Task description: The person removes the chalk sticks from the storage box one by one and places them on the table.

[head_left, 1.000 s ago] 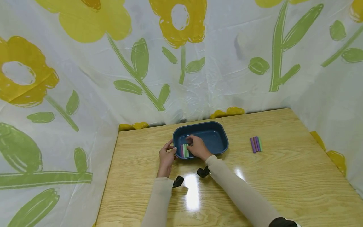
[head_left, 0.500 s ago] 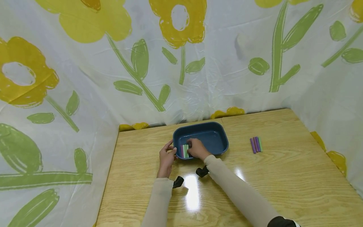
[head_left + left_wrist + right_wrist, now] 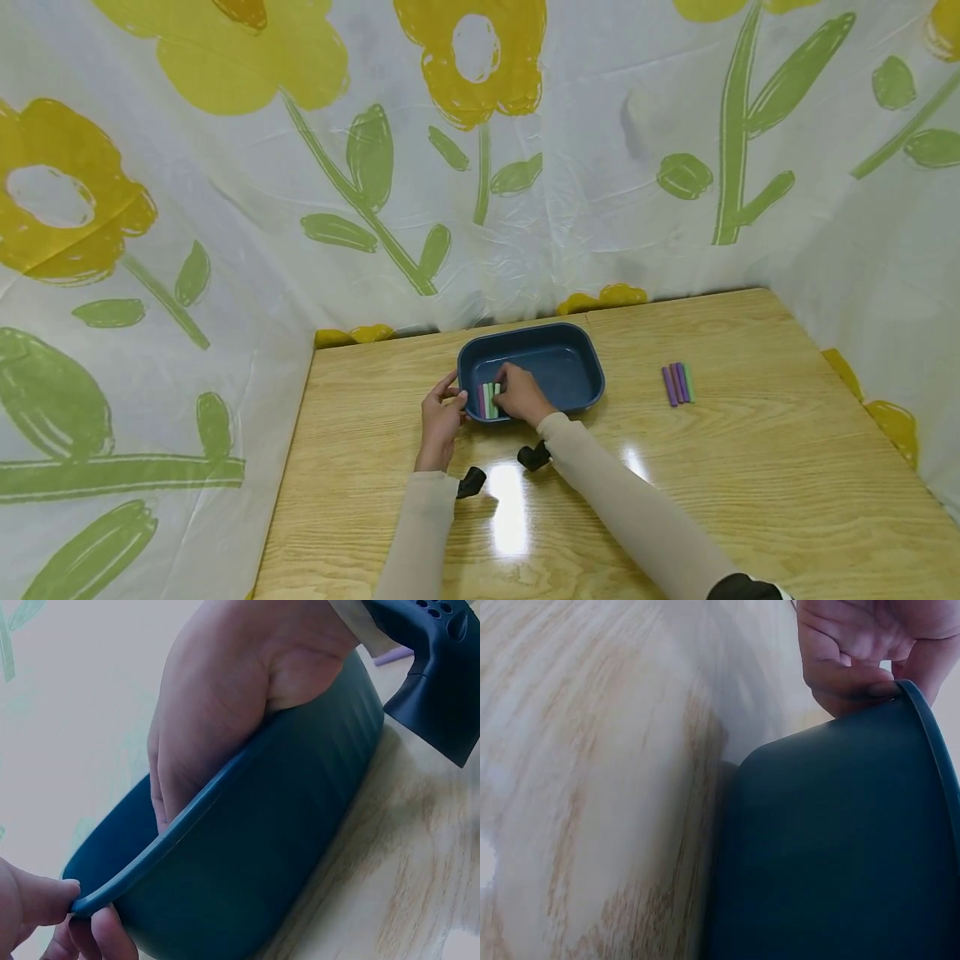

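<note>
On wooden table (image 3: 750,467) before flowered cloth (image 3: 570,183), pinching blue tub (image 3: 562,379) by rim (image 3: 142,862) with left hand (image 3: 441,417), reaching inside to coloured sticks (image 3: 486,400) with right hand (image 3: 524,395), cannot tell if gripping one, with four other sticks (image 3: 682,383) to the right

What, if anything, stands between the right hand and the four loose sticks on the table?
The blue tray does: its right side wall stands between the right hand, which is inside, and those four sticks. Nothing else visible blocks the way.
</note>
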